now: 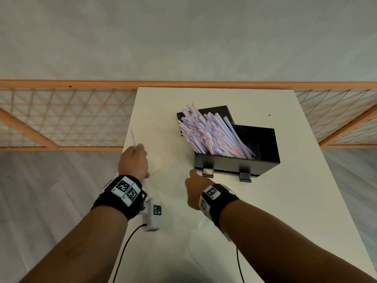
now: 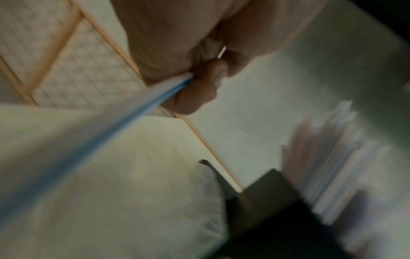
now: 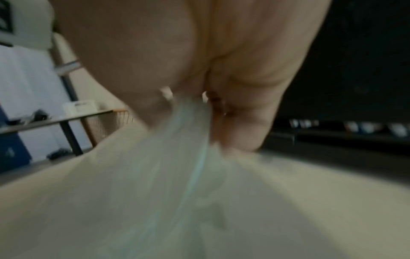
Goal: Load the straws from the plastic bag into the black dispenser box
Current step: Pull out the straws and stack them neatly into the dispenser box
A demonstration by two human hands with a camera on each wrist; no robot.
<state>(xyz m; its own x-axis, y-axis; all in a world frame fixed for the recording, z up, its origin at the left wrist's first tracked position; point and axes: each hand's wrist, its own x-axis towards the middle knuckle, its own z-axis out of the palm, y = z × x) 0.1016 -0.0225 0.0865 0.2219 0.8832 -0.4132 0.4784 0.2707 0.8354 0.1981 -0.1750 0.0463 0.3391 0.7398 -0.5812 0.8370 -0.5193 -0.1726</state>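
The black dispenser box (image 1: 234, 166) stands open on the white table (image 1: 275, 221). A thick bundle of striped straws (image 1: 210, 133) leans out of it to the far left, over the black lid (image 1: 216, 112) lying behind. At the table's left edge my left hand (image 1: 138, 149) pinches a single blue-and-white straw (image 1: 133, 137), blurred in the left wrist view as straw (image 2: 111, 140). My right hand (image 1: 194, 186) sits just in front of the box's left corner. It grips the clear plastic bag (image 3: 177, 149), which trails back under the wrist as bag (image 1: 201, 221).
An orange wooden lattice fence (image 1: 67, 115) runs behind the table over a grey floor. Black cables (image 1: 124, 248) hang from both wrist cameras over the near table. The table's left edge lies right under my left hand.
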